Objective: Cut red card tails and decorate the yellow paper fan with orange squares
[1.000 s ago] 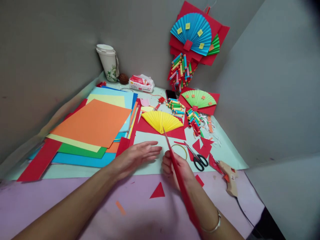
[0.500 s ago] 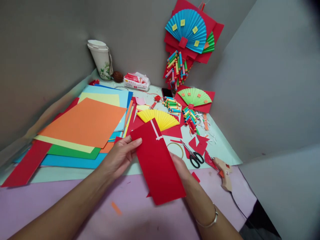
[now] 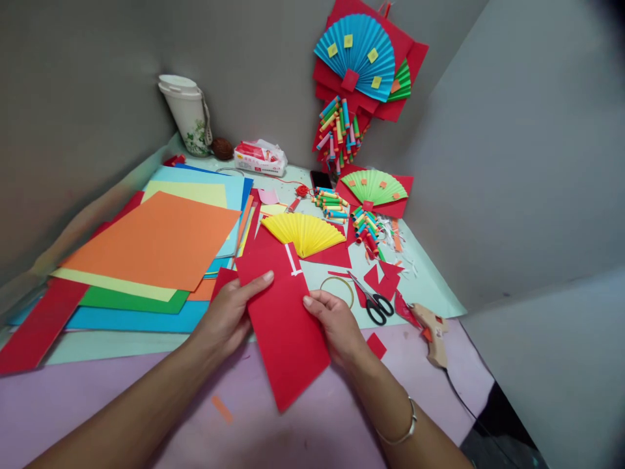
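Note:
A red rectangular card is held tilted above the table's near side, with white strips in an L shape by its upper right corner. My left hand grips the card's left edge, thumb on top and fingers behind. At the right edge my right hand pinches it, thumb on the front face; its other fingers are partly hidden. Just beyond the card lies a yellow pleated paper fan over red paper. Right of my right hand are black-handled scissors and a thin yellowish ring.
Coloured paper sheets are stacked on the left. A glue gun with a cord lies at the right. Farther back are a cup, a tissue pack, small paper rolls and a light green fan. A blue-fan ornament hangs behind.
My right hand has come from behind the card to its right edge, its thumb now showing in front. The card has shifted slightly left and down. The whole view has shifted slightly.

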Demonstrator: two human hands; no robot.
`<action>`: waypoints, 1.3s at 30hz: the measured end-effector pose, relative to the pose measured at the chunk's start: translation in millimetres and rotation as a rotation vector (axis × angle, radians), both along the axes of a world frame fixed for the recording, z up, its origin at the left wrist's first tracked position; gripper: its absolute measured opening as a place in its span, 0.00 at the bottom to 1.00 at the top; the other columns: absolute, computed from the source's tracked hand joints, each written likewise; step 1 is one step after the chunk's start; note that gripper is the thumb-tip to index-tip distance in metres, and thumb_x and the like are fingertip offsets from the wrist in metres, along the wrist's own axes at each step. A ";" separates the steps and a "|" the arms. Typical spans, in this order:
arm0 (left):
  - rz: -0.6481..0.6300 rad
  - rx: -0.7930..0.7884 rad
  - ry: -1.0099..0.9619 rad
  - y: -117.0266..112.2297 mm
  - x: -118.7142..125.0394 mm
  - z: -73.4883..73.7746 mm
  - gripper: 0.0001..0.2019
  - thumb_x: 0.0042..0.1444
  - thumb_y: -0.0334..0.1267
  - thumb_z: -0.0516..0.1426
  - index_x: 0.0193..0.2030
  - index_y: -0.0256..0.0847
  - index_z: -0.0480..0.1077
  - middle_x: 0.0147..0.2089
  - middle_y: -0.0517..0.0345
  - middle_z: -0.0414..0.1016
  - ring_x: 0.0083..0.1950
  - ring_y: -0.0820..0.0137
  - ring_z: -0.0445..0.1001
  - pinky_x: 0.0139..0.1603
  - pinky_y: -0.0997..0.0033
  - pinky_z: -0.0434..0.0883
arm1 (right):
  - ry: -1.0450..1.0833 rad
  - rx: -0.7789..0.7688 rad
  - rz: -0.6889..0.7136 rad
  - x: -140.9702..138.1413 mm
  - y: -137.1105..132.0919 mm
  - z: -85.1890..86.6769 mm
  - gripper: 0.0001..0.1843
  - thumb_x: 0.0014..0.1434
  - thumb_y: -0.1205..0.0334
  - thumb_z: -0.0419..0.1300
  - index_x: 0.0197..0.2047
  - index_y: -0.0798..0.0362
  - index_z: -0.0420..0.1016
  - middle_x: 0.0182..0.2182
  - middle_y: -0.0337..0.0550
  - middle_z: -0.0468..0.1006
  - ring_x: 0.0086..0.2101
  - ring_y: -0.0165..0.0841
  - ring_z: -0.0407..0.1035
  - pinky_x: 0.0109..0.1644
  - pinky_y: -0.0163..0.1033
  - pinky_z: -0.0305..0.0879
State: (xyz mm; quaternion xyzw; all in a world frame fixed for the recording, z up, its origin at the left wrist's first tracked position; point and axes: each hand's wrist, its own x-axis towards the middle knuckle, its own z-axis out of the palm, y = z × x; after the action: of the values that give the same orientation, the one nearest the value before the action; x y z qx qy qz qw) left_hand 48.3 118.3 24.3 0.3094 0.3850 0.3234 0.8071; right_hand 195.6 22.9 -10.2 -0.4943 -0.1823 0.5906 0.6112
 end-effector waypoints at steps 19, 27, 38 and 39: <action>-0.320 0.322 -0.197 7.1 -26.1 21.3 0.37 0.27 0.64 0.71 0.45 0.44 0.82 0.56 0.44 0.79 0.66 0.43 0.67 0.62 0.54 0.69 | -0.791 0.517 -0.366 24.7 -19.0 36.9 0.10 0.55 0.70 0.64 0.36 0.42 0.80 0.40 0.42 0.78 0.45 0.38 0.71 0.52 0.45 0.68; -0.467 -0.229 -0.095 5.4 -11.9 9.9 0.23 0.49 0.53 0.66 0.47 0.39 0.79 0.46 0.42 0.84 0.49 0.48 0.81 0.44 0.56 0.79 | -1.291 0.661 -0.180 37.8 -12.9 30.2 0.15 0.56 0.75 0.59 0.34 0.43 0.80 0.60 0.39 0.69 0.65 0.44 0.56 0.68 0.58 0.53; -0.201 -0.069 -0.036 13.8 -11.6 7.0 0.12 0.55 0.32 0.64 0.47 0.37 0.79 0.39 0.47 0.86 0.37 0.59 0.84 0.41 0.63 0.82 | -0.694 0.193 -0.090 22.4 -6.0 12.5 0.15 0.63 0.53 0.59 0.50 0.49 0.76 0.43 0.47 0.80 0.42 0.37 0.76 0.47 0.44 0.72; -0.177 -0.057 -0.036 15.5 -11.6 6.5 0.11 0.56 0.32 0.64 0.46 0.37 0.79 0.39 0.47 0.86 0.38 0.59 0.84 0.42 0.63 0.82 | -0.604 0.146 -0.027 19.5 -5.2 11.8 0.15 0.62 0.52 0.59 0.47 0.50 0.77 0.37 0.45 0.81 0.35 0.34 0.76 0.42 0.42 0.73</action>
State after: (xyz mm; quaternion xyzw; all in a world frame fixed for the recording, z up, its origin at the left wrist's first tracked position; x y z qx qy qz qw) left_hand 36.8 133.8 30.8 0.3134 0.3508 0.2451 0.8477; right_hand 215.1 17.7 1.5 -0.6046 -0.3911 0.3941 0.5711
